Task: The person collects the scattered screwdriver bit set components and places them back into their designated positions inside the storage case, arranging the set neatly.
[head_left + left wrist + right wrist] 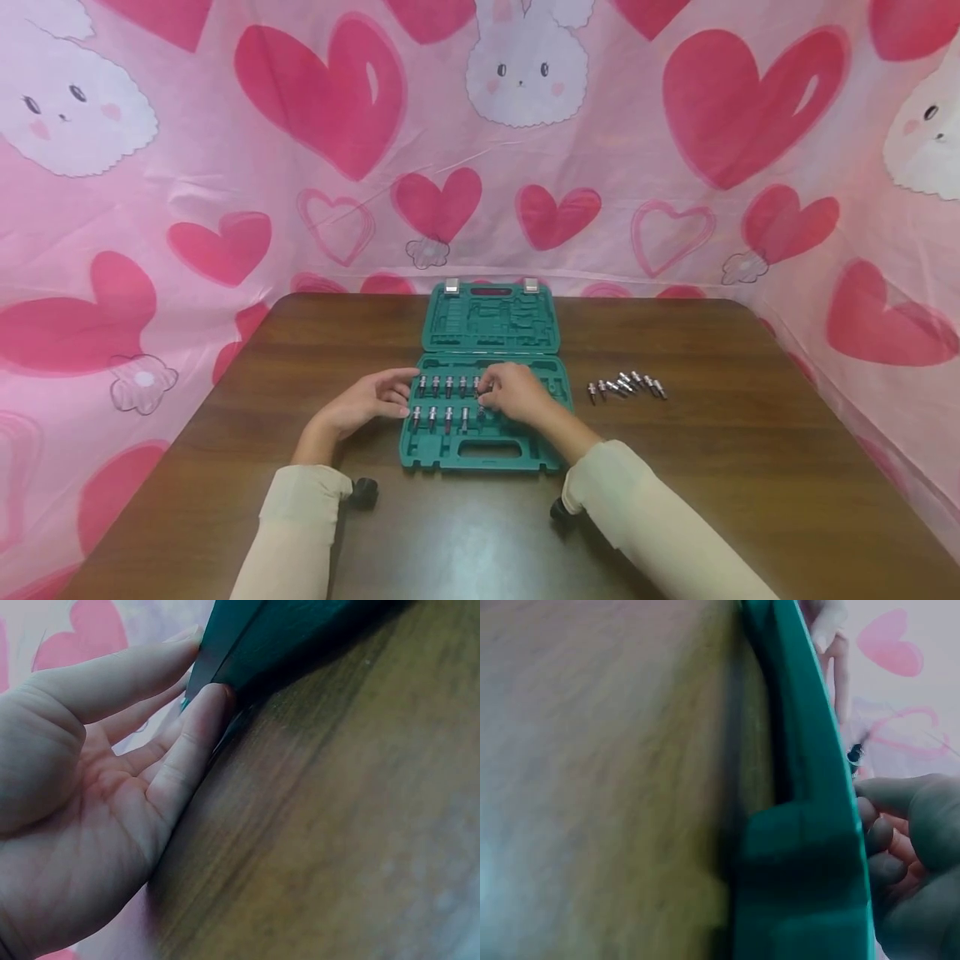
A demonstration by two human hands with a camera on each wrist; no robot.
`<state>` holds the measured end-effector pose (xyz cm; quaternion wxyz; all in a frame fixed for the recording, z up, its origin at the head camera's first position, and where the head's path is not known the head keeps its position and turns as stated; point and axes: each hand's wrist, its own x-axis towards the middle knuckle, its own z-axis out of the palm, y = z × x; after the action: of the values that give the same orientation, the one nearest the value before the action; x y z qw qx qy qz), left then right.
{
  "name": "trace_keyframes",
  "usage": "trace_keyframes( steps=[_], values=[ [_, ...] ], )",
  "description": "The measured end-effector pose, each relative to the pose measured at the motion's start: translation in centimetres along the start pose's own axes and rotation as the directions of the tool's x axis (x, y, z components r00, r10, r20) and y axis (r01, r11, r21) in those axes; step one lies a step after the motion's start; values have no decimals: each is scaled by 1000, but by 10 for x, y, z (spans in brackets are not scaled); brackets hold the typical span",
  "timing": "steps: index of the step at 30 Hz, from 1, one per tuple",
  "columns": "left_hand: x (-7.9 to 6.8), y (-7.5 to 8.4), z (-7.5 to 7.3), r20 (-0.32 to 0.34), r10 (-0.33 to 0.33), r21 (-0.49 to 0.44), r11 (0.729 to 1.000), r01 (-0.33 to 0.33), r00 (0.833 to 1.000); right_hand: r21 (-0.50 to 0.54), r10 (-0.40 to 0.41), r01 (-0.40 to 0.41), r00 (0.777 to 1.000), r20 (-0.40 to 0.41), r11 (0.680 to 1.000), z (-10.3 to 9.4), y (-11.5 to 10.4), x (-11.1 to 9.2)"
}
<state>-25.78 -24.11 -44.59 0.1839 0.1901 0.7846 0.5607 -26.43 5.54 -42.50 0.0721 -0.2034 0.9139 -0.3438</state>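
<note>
A green plastic tool case (491,460) lies unfolded on the table, its lid (491,333) at the back. Two rows of bit sockets, chrome with darker tips, sit in its base; one is the bit socket (448,419) in the lower row. My left hand (360,404) rests against the case's left edge, thumb and fingers extended, as the left wrist view also shows. Over the middle of the base, my right hand (517,392) has its fingers curled, pinching a small bit socket (482,412) at the lower row. The fingers largely cover it.
Several loose bit sockets (626,384) lie in a cluster on the brown wooden table (675,467), right of the case. A pink cloth with hearts and rabbits (487,150) hangs behind and beside the table. Dark wrist mounts (364,493) project from both sleeves.
</note>
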Motion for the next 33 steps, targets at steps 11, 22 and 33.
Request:
trace_keyframes(
  steps=[11, 22, 33],
  values=[
    [0, 3, 1, -8, 1, 8, 1000, -1, 1000, 80, -50, 48, 998, 27, 996, -4, 11, -3],
    [-1, 1, 1, -12, -1, -3, 1000, 1, 1000, 50, -88, 84, 992, 91, 995, -6, 9, -6],
    [1, 0, 2, -10, 0, -7, 1000, -1, 1000, 14, -43, 42, 997, 70, 999, -5, 4, -5]
  ],
)
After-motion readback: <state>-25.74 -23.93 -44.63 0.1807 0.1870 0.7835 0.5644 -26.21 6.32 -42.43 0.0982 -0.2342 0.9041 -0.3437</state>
